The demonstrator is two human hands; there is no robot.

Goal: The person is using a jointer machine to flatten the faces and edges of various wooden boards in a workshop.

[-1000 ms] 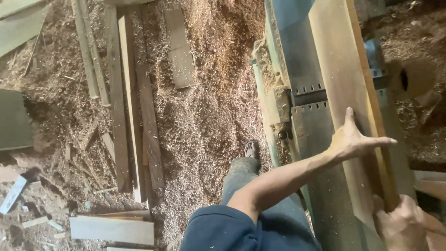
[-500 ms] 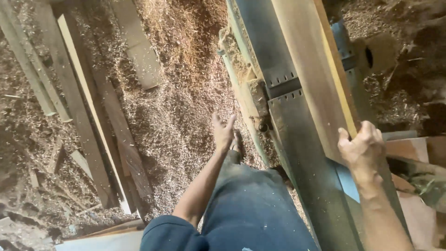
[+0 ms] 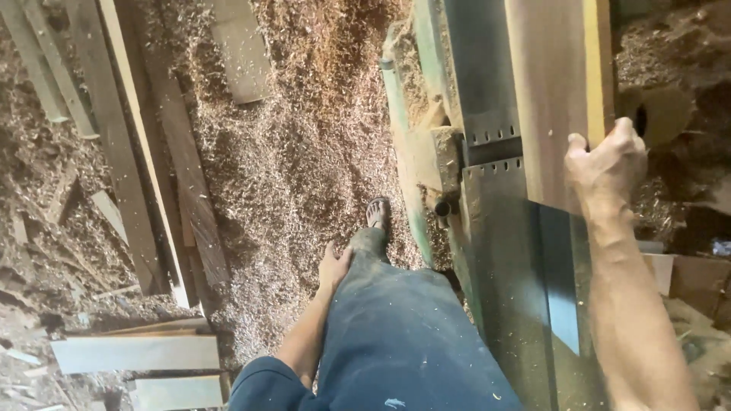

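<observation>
The floor is buried in pale sawdust and wood shavings. Long planks lie on it at the left, and shorter offcuts sit near the bottom left corner. On the right stands a green metal planing machine whose flat steel bench runs away from the person, with a perforated strip across it.

Against the frame half a second back, the view has swung left a little. The left hand has dropped from out over the shavings to the person's thigh, and the right hand has stayed at the board's near end.

The brown board lies flat along the bench, smooth-faced, with a lighter yellow strip along its right edge. The right hand is curled around its near right corner, fingers closed on the edge. The left hand hangs empty beside the blue trouser leg, fingers loosely together, seemingly just touching the cloth.
</observation>
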